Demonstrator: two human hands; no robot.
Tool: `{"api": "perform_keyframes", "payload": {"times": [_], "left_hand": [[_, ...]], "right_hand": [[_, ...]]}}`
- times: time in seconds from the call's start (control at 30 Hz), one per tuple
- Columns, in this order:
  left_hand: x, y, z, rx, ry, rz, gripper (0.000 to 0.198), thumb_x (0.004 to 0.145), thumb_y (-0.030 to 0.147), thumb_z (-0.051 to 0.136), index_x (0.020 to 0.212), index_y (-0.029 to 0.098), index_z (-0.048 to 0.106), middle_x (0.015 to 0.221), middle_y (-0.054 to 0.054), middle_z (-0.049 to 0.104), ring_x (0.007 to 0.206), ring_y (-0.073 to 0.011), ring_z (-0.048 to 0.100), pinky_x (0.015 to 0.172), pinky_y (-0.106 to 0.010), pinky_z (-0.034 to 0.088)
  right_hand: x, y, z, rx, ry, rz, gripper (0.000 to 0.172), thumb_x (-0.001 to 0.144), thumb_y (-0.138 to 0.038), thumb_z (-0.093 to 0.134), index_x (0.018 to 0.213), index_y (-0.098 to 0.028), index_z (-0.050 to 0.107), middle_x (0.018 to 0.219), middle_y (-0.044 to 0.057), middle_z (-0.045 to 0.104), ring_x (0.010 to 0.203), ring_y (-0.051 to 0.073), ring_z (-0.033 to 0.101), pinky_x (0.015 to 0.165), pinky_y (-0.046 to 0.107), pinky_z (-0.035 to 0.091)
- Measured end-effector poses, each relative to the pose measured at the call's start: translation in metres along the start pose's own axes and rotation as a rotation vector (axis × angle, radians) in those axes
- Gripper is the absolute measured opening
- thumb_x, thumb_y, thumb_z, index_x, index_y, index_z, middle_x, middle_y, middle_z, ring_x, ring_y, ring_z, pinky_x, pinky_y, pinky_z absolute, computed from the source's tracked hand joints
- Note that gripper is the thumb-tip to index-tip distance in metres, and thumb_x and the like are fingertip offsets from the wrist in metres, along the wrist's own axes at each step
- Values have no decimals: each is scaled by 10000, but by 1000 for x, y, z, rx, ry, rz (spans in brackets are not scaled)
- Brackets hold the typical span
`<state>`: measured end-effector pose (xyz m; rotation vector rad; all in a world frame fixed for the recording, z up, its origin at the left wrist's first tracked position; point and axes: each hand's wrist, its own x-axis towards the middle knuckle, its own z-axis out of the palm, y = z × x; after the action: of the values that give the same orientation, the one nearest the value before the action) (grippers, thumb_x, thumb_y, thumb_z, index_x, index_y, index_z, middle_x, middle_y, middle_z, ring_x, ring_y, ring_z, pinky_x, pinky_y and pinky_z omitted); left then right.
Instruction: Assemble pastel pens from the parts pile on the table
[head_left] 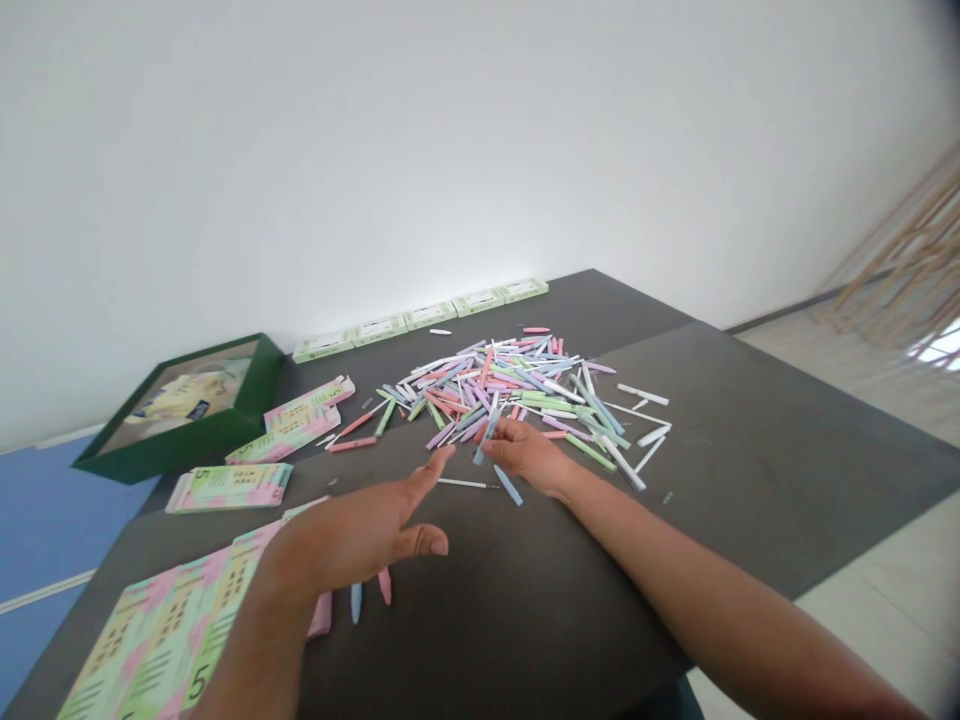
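Observation:
My right hand (529, 455) is closed on a blue pen barrel (487, 437) at the near edge of a large pile. The pile (502, 385) mixes pink, purple, green, blue and white pen pieces with thin white refills. My left hand (382, 525) is open, thumb and forefinger apart, with nothing visible in it. Between and just beyond the hands lie a white refill (466, 484) and another blue pen piece (508, 485). Below my left hand, a blue piece (356, 603) and a pink piece (385, 585) rest on the dark table (517, 610).
Printed pink-and-green packets (176, 620) lie in a row at near left, with more packets (232, 486) beyond them. A green box (172, 435) holding wrappers stands at far left. Flat light-green boxes (427, 316) line the wall. Loose white pieces (643, 395) lie right of the pile.

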<state>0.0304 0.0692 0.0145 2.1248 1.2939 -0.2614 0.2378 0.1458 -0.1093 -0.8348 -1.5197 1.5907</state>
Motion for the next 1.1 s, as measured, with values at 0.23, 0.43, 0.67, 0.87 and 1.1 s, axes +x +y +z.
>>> {"api": "perform_keyframes", "payload": {"times": [0.23, 0.43, 0.67, 0.87, 1.1], "left_hand": [[-2, 2, 9, -93, -170, -87, 840, 868, 586, 360, 1442, 160, -82, 882, -62, 718, 628, -208, 667, 690, -282, 445], [-7, 1, 16, -103, -154, -106, 770, 878, 506, 389, 1451, 196, -21, 849, -37, 713, 663, -199, 662, 675, -269, 443], [-14, 0, 17, -87, -136, -110, 756, 872, 491, 398, 1454, 179, 29, 846, -44, 711, 701, -207, 656, 668, -262, 439], [-15, -2, 20, -20, -109, -83, 738, 873, 503, 394, 1455, 190, 66, 946, -64, 706, 809, -228, 651, 729, -278, 430], [-10, -5, 26, -98, -123, -92, 711, 879, 488, 366, 1455, 207, 59, 903, -36, 710, 677, -193, 656, 617, -244, 447]], "right_hand": [[4, -13, 3, -1006, 93, -112, 144, 806, -316, 530, 822, -178, 570, 729, 31, 599, 685, 158, 520, 594, 254, 304], [10, -14, 7, -1134, -56, -62, 165, 834, -320, 517, 923, -205, 595, 895, 57, 653, 827, 192, 575, 658, 260, 327], [6, -10, 5, -1086, -67, -46, 182, 813, -256, 531, 974, -219, 608, 899, 49, 661, 853, 192, 573, 682, 261, 347], [11, -4, 2, -135, 47, 39, 151, 762, -234, 516, 899, -184, 550, 713, -6, 607, 451, 71, 368, 470, 207, 284], [3, -9, 6, 811, -123, 202, 247, 745, -192, 571, 967, -231, 469, 664, -41, 606, 359, 30, 214, 391, 164, 201]]}}
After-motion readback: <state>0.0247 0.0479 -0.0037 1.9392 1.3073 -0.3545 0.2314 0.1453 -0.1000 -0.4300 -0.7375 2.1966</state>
